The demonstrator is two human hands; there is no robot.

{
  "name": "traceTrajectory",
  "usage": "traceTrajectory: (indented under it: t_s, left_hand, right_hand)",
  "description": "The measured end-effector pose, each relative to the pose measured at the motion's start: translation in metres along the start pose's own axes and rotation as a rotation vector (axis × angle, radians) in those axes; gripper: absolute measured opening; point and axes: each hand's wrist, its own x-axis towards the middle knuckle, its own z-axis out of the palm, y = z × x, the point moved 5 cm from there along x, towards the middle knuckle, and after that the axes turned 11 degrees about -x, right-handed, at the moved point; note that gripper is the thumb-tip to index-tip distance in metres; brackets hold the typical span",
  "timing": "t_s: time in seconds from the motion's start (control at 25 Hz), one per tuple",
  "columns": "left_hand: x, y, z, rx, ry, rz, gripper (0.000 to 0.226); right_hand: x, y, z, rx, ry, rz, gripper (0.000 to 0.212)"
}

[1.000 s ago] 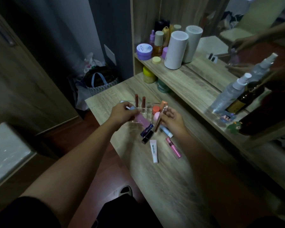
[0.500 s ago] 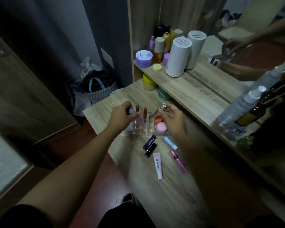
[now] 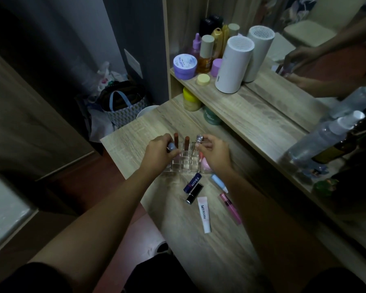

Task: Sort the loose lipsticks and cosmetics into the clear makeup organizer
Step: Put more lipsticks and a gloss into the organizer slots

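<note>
The clear makeup organizer (image 3: pixel 183 164) stands on the wooden table (image 3: pixel 209 250), with two brown lipsticks (image 3: pixel 181 141) upright in its back row. My left hand (image 3: pixel 159 153) is over its left side, shut on a pale blue-capped tube (image 3: pixel 171 147). My right hand (image 3: pixel 215 154) holds a slim tube with a silver cap (image 3: pixel 199 138) above the organizer's right side. In front lie a blue Nivea stick (image 3: pixel 192 182), a black lipstick (image 3: pixel 194 193), a white lip tube (image 3: pixel 205 214), a light blue tube (image 3: pixel 219 182) and a pink gloss (image 3: pixel 230 208).
A raised shelf (image 3: pixel 251 111) at the right carries a white cylinder (image 3: pixel 232 64), jars, bottles and spray bottles (image 3: pixel 323 140). A mirror behind it reflects my hands. A yellow jar (image 3: pixel 190 99) and a green jar (image 3: pixel 211 117) sit under the shelf. A bag (image 3: pixel 123 104) lies on the floor at left.
The view shifted. My right hand rose from the table with the silver-capped tube and brought it over the organizer. My left hand stayed at the organizer's left side with its tube.
</note>
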Motion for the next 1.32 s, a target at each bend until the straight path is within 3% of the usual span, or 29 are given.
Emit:
traceTrajectory:
  t_s: [0.44,0.76,1.04,1.32]
  left_hand:
    - [-0.001,-0.008,0.019,-0.128,0.023,-0.177,0.036]
    - [-0.011,0.006,0.004,-0.106,0.063,-0.174,0.046]
    - [-0.046,0.021,0.005,-0.068,0.08,-0.148,0.035]
    - [-0.09,0.022,0.041,-0.077,-0.029,-0.174,0.021]
  right_hand:
    - [0.011,0.002,0.003,-0.077,-0.034,0.015,0.031]
    - [-0.001,-0.016,-0.022,-0.075,0.001,-0.064,0.038]
    - [-0.042,-0.003,-0.048,-0.088,0.023,-0.1,0.035]
    - [-0.095,0.043,-0.055,-0.151,-0.002,0.039,0.03]
